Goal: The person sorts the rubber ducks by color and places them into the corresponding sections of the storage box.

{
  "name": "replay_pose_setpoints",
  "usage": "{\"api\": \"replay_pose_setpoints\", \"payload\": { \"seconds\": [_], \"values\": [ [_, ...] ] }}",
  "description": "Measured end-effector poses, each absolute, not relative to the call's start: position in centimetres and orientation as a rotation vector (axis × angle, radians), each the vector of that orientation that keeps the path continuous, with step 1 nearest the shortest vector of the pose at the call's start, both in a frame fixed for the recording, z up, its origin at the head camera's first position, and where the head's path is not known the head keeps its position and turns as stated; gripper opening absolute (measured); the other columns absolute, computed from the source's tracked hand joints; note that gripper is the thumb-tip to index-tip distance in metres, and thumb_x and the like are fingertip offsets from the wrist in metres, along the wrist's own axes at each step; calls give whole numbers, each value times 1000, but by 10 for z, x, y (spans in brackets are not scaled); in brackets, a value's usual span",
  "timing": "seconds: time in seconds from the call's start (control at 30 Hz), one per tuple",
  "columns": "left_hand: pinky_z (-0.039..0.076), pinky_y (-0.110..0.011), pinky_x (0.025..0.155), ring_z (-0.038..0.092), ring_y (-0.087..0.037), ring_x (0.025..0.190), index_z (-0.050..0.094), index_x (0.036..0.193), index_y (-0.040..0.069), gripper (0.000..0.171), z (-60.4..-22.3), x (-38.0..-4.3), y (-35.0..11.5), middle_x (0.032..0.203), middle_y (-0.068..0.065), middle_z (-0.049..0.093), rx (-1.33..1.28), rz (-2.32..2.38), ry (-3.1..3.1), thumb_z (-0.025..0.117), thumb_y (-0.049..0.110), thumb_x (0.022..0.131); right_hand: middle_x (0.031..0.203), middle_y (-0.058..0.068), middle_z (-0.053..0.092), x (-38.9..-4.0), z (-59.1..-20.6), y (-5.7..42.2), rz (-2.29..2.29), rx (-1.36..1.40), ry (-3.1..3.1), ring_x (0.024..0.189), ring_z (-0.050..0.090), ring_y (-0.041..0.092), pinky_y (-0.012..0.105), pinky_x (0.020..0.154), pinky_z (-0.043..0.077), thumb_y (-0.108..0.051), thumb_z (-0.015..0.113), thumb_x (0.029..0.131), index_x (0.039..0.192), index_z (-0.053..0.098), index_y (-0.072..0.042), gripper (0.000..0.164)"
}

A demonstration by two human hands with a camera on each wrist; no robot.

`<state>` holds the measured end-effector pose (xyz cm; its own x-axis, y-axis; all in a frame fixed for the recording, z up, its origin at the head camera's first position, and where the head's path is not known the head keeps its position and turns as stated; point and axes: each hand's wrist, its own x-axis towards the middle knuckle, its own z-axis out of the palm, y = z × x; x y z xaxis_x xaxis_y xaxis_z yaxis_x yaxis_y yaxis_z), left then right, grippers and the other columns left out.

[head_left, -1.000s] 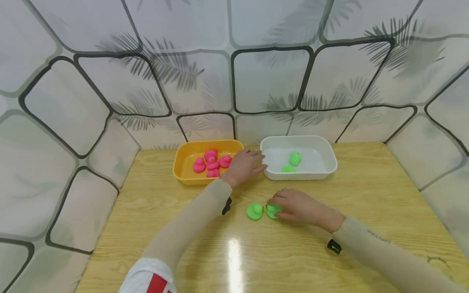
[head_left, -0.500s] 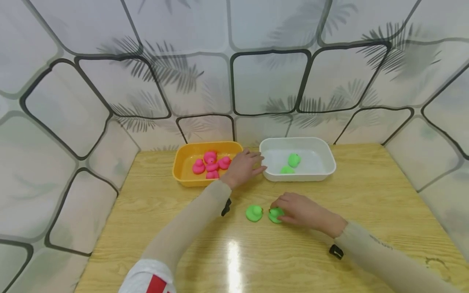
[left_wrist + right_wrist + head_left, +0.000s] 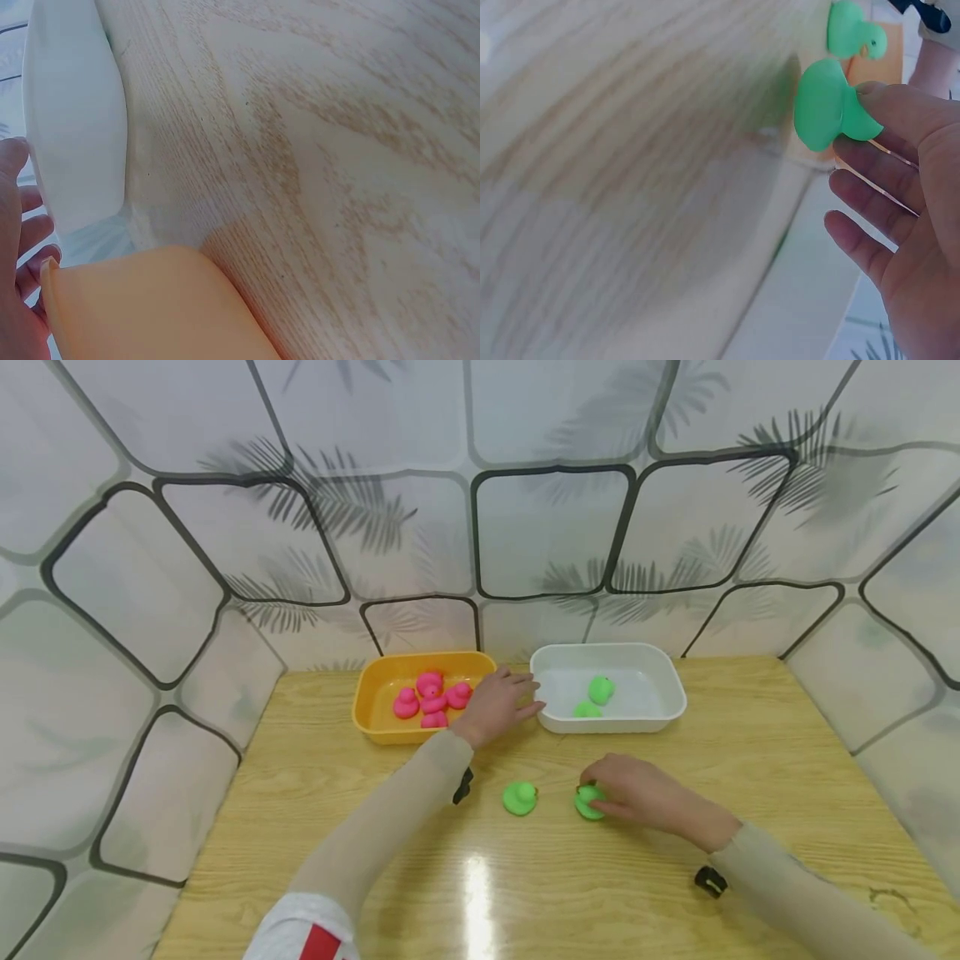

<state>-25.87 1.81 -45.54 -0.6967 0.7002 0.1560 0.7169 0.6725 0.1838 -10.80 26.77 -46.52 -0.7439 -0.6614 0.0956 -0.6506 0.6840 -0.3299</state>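
Observation:
My right hand pinches a green toy duck between thumb and fingers in front of the white bin. In the right wrist view this duck is tipped on its side, lifted off the wood. A second green duck sits on the table to its left. My left hand lies over the gap between the two bins, fingers extended, its fingertips at the near left rim of the white bin. In the left wrist view its fingers reach past the orange bin to the white one.
The orange bin holds several pink ducks. Two green ducks lie in the white bin. Both bins stand at the back of the wooden table, near a patterned wall covering that also encloses the sides.
My right hand has moved right with the green duck, widening the gap to the other duck on the table. The left hand stays where it was.

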Motion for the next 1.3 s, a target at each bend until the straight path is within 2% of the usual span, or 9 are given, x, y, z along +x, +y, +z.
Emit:
{"api": "replay_pose_setpoints", "payload": {
  "seconds": [0.23, 0.47, 0.6, 0.8, 1.03, 1.3],
  "values": [
    [46, -35, 106, 57, -26, 121, 68, 138, 11, 45, -457, -259, 17, 145, -7, 63, -1203, -360, -2794, 59, 43, 106, 110, 0, 72, -110, -450, 288, -516, -1008, 2924, 101, 68, 20, 43, 88, 57, -15, 81, 91, 115, 73, -9, 26],
    [47, -34, 105, 56, -25, 120, 68, 138, 12, 45, -457, -259, 17, 145, -7, 63, -1200, -371, -2795, 60, 43, 106, 103, -5, 72, -124, -434, 308, -544, -1048, 3005, 95, 68, 19, 41, 82, 57, -10, 84, 87, 109, 73, -11, 25],
    [47, -35, 105, 56, -26, 120, 68, 138, 12, 46, -457, -258, 17, 145, -8, 63, -1200, -378, -2798, 60, 43, 106, 101, -3, 72, -134, -424, 318, -552, -1072, 3052, 93, 68, 20, 42, 81, 57, -8, 86, 84, 106, 73, -10, 26],
    [47, -34, 105, 56, -25, 121, 68, 138, 12, 46, -457, -258, 17, 145, -7, 63, -1198, -362, -2793, 59, 44, 106, 104, 2, 72, -153, -403, 334, -513, -988, 3076, 96, 68, 25, 47, 82, 56, -9, 84, 87, 109, 72, -7, 25],
    [48, -33, 102, 56, -25, 119, 68, 138, 12, 45, -459, -258, 17, 145, -7, 63, -1197, -366, -2789, 58, 44, 107, 100, 7, 73, -185, -387, 353, -416, -1007, 3113, 91, 68, 26, 47, 78, 55, -7, 84, 87, 108, 71, -4, 24],
    [49, -32, 99, 56, -24, 117, 69, 136, 13, 44, -462, -259, 16, 143, -6, 65, -1194, -377, -2764, 60, 43, 106, 103, 11, 72, -208, -373, 361, -342, -818, 3090, 93, 66, 33, 49, 74, 54, -12, 79, 93, 114, 69, -1, 26]
  ]
}}
